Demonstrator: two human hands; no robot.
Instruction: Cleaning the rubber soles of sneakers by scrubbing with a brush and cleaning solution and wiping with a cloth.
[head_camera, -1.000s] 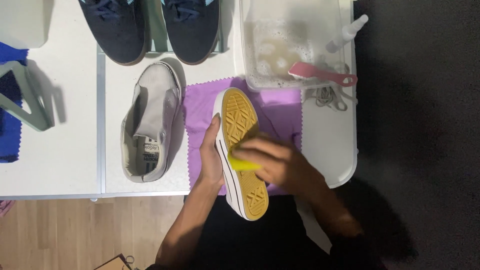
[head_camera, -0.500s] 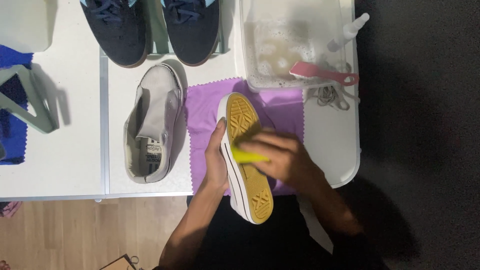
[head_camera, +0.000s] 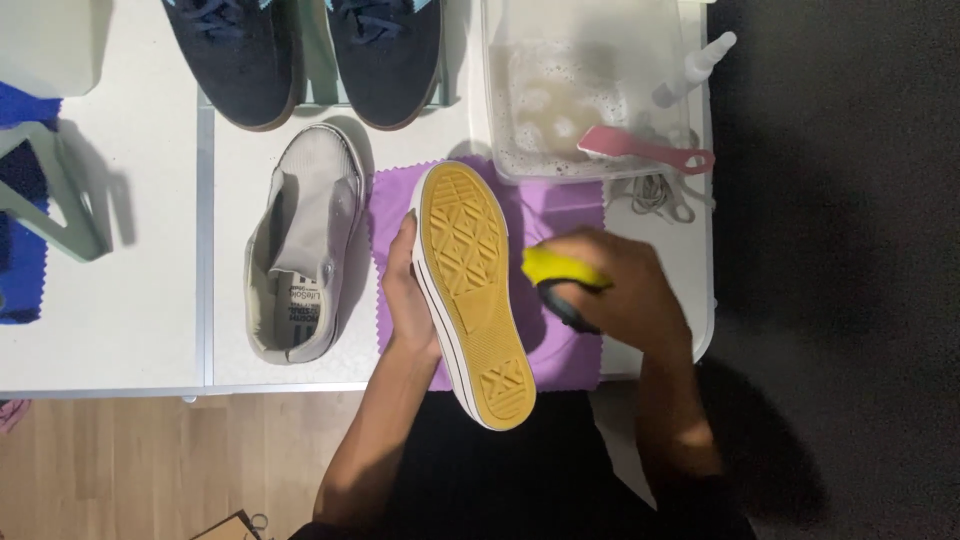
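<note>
So the left hand (head_camera: 408, 300) has the sneaker (head_camera: 470, 290) turned sole-up, fingers wrapped along its left side and holding it over the purple cloth (head_camera: 560, 215) spread on the white worktop (head_camera: 150, 320) — the yellow tread faces straight up at the camera, toe pointing away from the person, heel hanging just past the near edge of the worktop. The right hand (head_camera: 615, 290) sits just to the right of the shoe, fingers closed around a yellow sponge (head_camera: 560, 268) with a dark underside; the hand is a bit blurred, and the sponge looks just off the sole, close to its right edge, though I can't tell if it touches. Left of the held shoe there's its grey-white partner (head_camera: 300, 245) lying upright on the worktop with no laces in it, the tongue and insole showing. Behind that, at the far edge, a pair of dark navy shoes (head_camera: 300, 50) stand side by side. At the far right is a clear tub of soapy water (head_camera: 570, 90) with a pink brush (head_camera: 645, 150) resting across its near rim, a small spray bottle (head_camera: 695, 65) just beside it, and a bundle of laces (head_camera: 655, 190) lying just in front of the tub — right next to the cloth. Far left you can see a blue cloth (head_camera: 25, 200) with a pale green frame-like thing (head_camera: 55, 200) on top.
</note>
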